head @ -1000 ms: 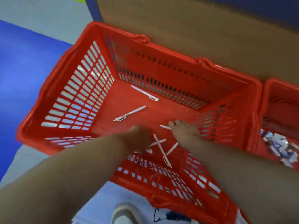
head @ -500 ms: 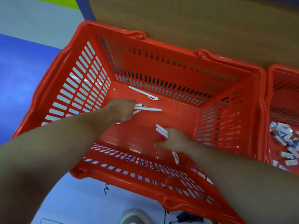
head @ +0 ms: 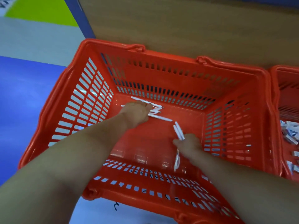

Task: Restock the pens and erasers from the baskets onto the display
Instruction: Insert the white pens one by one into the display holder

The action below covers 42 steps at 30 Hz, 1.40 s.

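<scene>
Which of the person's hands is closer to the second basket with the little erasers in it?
Right. The right hand is near the big basket's right wall, beside the eraser basket; the left hand is farther, toward the far left corner.

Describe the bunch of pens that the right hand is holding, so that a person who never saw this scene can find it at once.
Start from the big red basket in the middle of the view. Inside it, near its right wall, the right hand is closed around a few white pens. These point up and away from the person and stick out on both sides of the fist, while the left hand's pens lie almost sideways at the far wall.
</scene>
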Available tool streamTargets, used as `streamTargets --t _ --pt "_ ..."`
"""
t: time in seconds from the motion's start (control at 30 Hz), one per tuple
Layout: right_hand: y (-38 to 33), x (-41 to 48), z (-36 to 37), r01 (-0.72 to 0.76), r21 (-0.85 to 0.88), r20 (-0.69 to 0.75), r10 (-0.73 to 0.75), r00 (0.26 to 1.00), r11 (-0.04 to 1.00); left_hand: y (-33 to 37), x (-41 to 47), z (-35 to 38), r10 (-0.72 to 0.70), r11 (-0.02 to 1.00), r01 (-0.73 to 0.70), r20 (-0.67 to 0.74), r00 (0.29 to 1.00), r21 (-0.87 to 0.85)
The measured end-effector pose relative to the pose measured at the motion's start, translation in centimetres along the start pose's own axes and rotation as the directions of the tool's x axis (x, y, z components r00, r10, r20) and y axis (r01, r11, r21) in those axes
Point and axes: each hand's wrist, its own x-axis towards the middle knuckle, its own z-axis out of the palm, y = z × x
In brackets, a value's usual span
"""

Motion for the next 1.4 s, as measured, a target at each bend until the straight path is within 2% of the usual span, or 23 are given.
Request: streamTargets --t 0.03,0.07,0.13,0.2,0.27,0.37,0.47,0.53,0.57,0.63,0.7,0.77,0.87,0.93,1.07,1.17,1.23,1.33,1.4 --pt "-0.4 0.2 -0.1 -0.06 0.218 -0.002 0.062 0.998 0.974 0.0 0.7 -0.2 0.024 0.999 -0.023 -0.053 0.998 0.029" --pt "-0.9 0.4 -0.3 -0.117 0.412 0.027 0.117 0.993 0.904 0.0 1.4 -0.2 0.033 0.998 -0.028 -0.076 0.997 0.063" --pt "-1.8 0.7 -0.5 -0.202 0.647 0.117 0.165 0.979 0.735 0.1 2.5 -0.1 0.018 0.993 -0.009 -0.067 0.998 0.12" --pt "-2.7 0.8 -1.0 -0.261 0.78 0.21 0.155 0.965 0.569 0.5 3.1 0.3 -0.023 0.986 0.029 -0.038 0.999 0.167" --pt "-3.6 0.5 -1.5 -0.326 0.842 0.296 0.138 0.945 0.43 0.8 3.5 0.8 -0.051 0.981 0.056 -0.035 0.998 0.183" --pt "-4.7 -0.2 -2.1 -0.364 0.877 0.337 0.138 0.931 0.314 0.6 3.4 1.2 -0.055 0.983 0.054 0.0 0.998 0.173" --pt "-5.2 -0.5 -2.5 -0.331 0.892 0.317 0.095 0.944 0.309 0.5 2.0 0.2 0.005 0.999 0.0 0.095 0.995 -0.05" --pt "-6.1 -1.4 -3.2 -0.32 0.9 0.315 0.065 0.947 0.296 1.1 0.4 -1.3 -0.02 0.958 0.032 0.046 0.999 -0.285" --pt "-6.6 -2.2 -3.7 -0.312 0.906 0.311 0.049 0.949 0.287 1.6 -0.5 -2.6 -0.079 0.902 0.081 0.022 0.997 -0.424" --pt "-7.7 -4.3 -5.3 -0.28 0.915 0.289 0.011 0.957 0.29 3.5 -2.6 -5.8 -0.189 0.669 0.178 0.067 0.98 -0.722" --pt "-8.6 -7.1 -7.6 -0.242 0.922 0.273 -0.066 0.96 0.303 5.9 -5.2 -9.6 -0.195 0.405 0.194 0.123 0.973 -0.893" --pt "-9.4 -10.8 -10.6 -0.243 0.92 0.298 -0.144 0.944 0.307 7.9 -8.3 -13.6 -0.22 0.243 0.178 0.125 0.967 -0.954" --pt "-9.9 -16.8 -16.0 -0.288 0.904 0.357 -0.189 0.915 0.316 10.5 -13.1 -20.4 -0.256 0.132 0.206 0.167 0.952 -0.97" --pt "-10.0 -21.0 -20.6 -0.295 0.902 0.366 -0.193 0.911 0.315 12.5 -16.2 -26.2 -0.257 0.099 0.208 0.177 0.95 -0.973" --pt "-10.8 -29.5 -31.2 -0.25 0.934 0.281 -0.092 0.955 0.253 17.5 -21.6 -38.5 -0.284 -0.055 0.235 0.241 0.928 -0.97" --pt "-11.9 -35.1 -39.4 -0.152 0.969 0.147 0.037 0.988 0.195 21.6 -24.8 -47.2 -0.376 -0.014 0.239 0.227 0.898 -0.971" --pt "-12.6 -38.4 -44.4 -0.044 0.974 0.024 0.092 0.996 0.223 24.2 -26.7 -52.8 -0.374 0.018 0.208 0.186 0.909 -0.978" --pt "-13.0 -42.9 -51.0 0.057 0.96 -0.079 0.07 0.994 0.274 27.6 -28.6 -60.1 -0.317 0.128 0.141 0.094 0.944 -0.982" --pt "-12.4 -45.3 -54.5 0.069 0.969 -0.078 0.03 0.997 0.238 29.6 -29.3 -64.1 -0.263 0.234 0.096 0.032 0.964 -0.967"
